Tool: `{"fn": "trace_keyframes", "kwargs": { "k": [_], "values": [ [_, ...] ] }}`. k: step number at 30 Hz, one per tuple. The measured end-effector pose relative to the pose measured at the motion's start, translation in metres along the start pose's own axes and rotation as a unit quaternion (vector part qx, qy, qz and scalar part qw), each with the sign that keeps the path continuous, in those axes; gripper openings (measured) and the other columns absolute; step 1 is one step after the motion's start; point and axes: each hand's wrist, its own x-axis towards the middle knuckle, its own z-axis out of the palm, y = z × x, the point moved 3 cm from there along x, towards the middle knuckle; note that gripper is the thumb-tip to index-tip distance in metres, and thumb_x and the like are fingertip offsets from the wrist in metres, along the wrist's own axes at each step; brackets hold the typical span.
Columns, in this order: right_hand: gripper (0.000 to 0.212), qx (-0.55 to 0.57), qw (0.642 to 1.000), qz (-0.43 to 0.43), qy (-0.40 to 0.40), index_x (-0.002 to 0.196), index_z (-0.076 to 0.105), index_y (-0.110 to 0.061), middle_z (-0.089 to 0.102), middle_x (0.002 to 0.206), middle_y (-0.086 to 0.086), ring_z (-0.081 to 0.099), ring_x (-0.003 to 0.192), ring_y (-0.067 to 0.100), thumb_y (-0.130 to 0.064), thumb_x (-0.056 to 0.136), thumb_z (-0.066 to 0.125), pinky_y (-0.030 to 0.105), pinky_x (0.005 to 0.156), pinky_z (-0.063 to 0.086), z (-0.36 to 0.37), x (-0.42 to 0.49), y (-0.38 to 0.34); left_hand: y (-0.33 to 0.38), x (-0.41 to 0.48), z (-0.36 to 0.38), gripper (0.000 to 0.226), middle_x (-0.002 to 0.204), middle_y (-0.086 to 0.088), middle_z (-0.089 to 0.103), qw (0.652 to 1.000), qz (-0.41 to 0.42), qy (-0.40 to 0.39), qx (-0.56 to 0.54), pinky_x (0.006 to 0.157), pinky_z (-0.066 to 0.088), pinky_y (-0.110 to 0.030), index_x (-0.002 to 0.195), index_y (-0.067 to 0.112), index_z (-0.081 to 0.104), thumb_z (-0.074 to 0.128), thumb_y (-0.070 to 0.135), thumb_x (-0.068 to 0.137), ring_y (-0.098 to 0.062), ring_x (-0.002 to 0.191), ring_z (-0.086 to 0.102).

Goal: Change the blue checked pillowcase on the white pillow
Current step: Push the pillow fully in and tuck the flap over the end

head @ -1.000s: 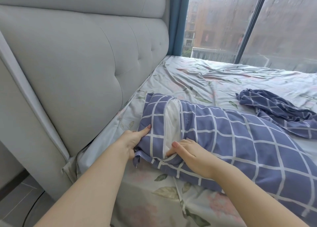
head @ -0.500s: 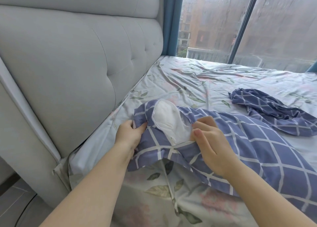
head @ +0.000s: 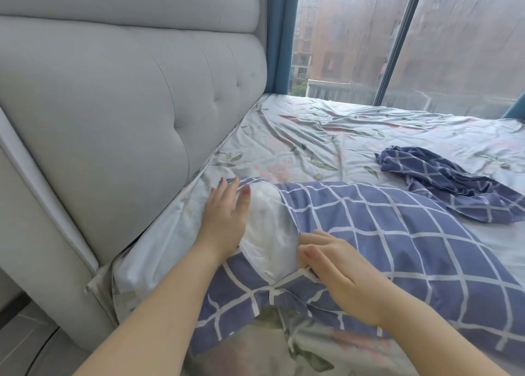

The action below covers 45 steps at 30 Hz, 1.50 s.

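The white pillow (head: pixel 270 233) lies on the bed near the headboard, its left end bared. The blue checked pillowcase (head: pixel 397 233) covers the rest of it, with the opening edge folded back around the white end. My left hand (head: pixel 224 219) lies with straight fingers against the bared pillow end and the case's far flap. My right hand (head: pixel 335 267) has curled fingers pinching the pillowcase's opening edge just right of the white patch. A second blue checked pillowcase (head: pixel 443 185) lies crumpled on the sheet further right.
The padded grey headboard (head: pixel 127 105) rises close on the left, tight against the mattress. A floral sheet (head: pixel 341 136) covers the bed up to the large window (head: pixel 454 40) and blue curtain (head: pixel 279 34). Grey floor shows bottom left.
My left hand has let go of the pillowcase flap and now lies flat on the pillow end. My right hand has dropped lower on the opening edge, and more white pillow shows.
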Motion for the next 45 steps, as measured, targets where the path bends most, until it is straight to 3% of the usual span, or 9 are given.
{"fn": "trace_keyframes", "kwargs": {
  "k": [6, 10, 16, 19, 23, 26, 33, 40, 45],
  "values": [
    [0.072, 0.046, 0.996, 0.074, 0.023, 0.059, 0.047, -0.011, 0.049, 0.069, 0.002, 0.047, 0.066, 0.012, -0.063, 0.095, 0.011, 0.022, 0.068, 0.039, -0.003, 0.001, 0.016, -0.019, 0.006, 0.060, 0.072, 0.166, 0.004, -0.003, 0.952, -0.043, -0.160, 0.255, 0.120, -0.008, -0.049, 0.159, 0.023, 0.000, 0.002, 0.060, 0.097, -0.012, 0.152, -0.008],
    [0.076, 0.062, 0.989, 0.124, 0.052, 0.072, 0.062, -0.004, 0.054, 0.078, -0.002, 0.052, 0.062, 0.008, -0.059, 0.099, 0.017, 0.015, 0.066, 0.037, 0.002, 0.014, 0.026, -0.024, -0.003, 0.082, 0.070, 0.164, -0.006, -0.018, 0.906, -0.034, -0.169, 0.387, 0.120, -0.011, -0.051, 0.156, 0.015, -0.013, 0.003, 0.053, 0.099, -0.020, 0.150, -0.019],
    [0.036, 0.031, 0.979, 0.110, 0.171, 0.104, 0.068, -0.017, 0.056, 0.108, -0.011, 0.056, 0.097, 0.002, -0.034, 0.104, 0.036, 0.012, 0.084, 0.041, -0.002, 0.030, 0.041, -0.009, -0.007, 0.096, 0.085, 0.153, -0.014, -0.042, 0.811, 0.017, -0.182, 0.556, 0.116, -0.006, -0.064, 0.154, 0.013, -0.017, 0.046, 0.021, 0.098, -0.039, 0.142, -0.034],
    [0.028, -0.063, 0.974, 0.149, 0.156, 0.122, 0.065, -0.023, 0.054, 0.127, -0.015, 0.049, 0.118, 0.006, -0.027, 0.103, 0.044, 0.026, 0.100, 0.041, -0.007, 0.028, 0.059, -0.004, -0.004, 0.109, 0.075, 0.156, -0.018, -0.035, 0.740, 0.060, -0.161, 0.650, 0.114, -0.006, -0.064, 0.156, 0.006, -0.006, 0.043, 0.023, 0.101, -0.039, 0.140, -0.037],
    [0.043, -0.185, 0.954, 0.228, 0.064, 0.145, 0.042, -0.037, 0.029, 0.156, -0.019, 0.019, 0.146, 0.007, -0.042, 0.102, 0.039, 0.046, 0.122, 0.011, -0.013, 0.016, 0.083, 0.004, 0.007, 0.132, 0.066, 0.163, -0.016, -0.016, 0.686, 0.120, -0.169, 0.697, 0.116, -0.008, -0.060, 0.157, 0.010, 0.002, 0.037, 0.025, 0.103, -0.038, 0.140, -0.037],
    [0.049, -0.204, 0.946, 0.251, 0.024, 0.150, 0.029, -0.043, 0.017, 0.159, -0.024, 0.009, 0.148, 0.002, -0.051, 0.102, 0.029, 0.040, 0.123, 0.002, -0.021, 0.006, 0.095, 0.013, 0.015, 0.144, 0.063, 0.164, -0.015, -0.013, 0.709, 0.138, -0.182, 0.667, 0.120, -0.007, -0.056, 0.156, 0.007, 0.000, 0.034, 0.018, 0.104, -0.036, 0.144, -0.031],
    [0.048, -0.175, 0.942, 0.287, 0.016, 0.150, 0.024, -0.049, 0.013, 0.158, -0.029, 0.006, 0.147, -0.004, -0.053, 0.102, 0.020, 0.031, 0.119, -0.001, -0.027, -0.011, 0.115, 0.028, 0.019, 0.138, 0.065, 0.162, 0.001, -0.022, 0.850, 0.091, -0.174, 0.490, 0.123, -0.004, -0.040, 0.155, 0.014, -0.010, 0.024, -0.003, 0.102, -0.026, 0.150, -0.017],
    [0.047, -0.161, 0.940, 0.299, -0.013, 0.149, 0.024, -0.050, 0.015, 0.159, -0.027, 0.008, 0.147, -0.003, -0.051, 0.103, 0.015, 0.035, 0.121, -0.002, -0.024, -0.007, 0.116, 0.000, 0.023, 0.064, 0.054, 0.164, 0.017, -0.002, 0.918, 0.056, -0.168, 0.355, 0.120, -0.011, -0.047, 0.158, 0.028, 0.009, 0.022, 0.038, 0.106, -0.003, 0.150, -0.008],
    [0.048, -0.178, 0.940, 0.290, 0.003, 0.151, 0.023, -0.047, 0.015, 0.159, -0.025, 0.007, 0.148, -0.001, -0.050, 0.103, 0.015, 0.041, 0.122, -0.002, -0.022, -0.006, 0.098, 0.003, 0.009, 0.040, 0.051, 0.164, 0.012, 0.014, 0.950, 0.047, -0.075, 0.299, 0.122, 0.001, -0.049, 0.155, 0.026, 0.026, 0.031, 0.037, 0.106, -0.009, 0.151, 0.009]
  ]
}}
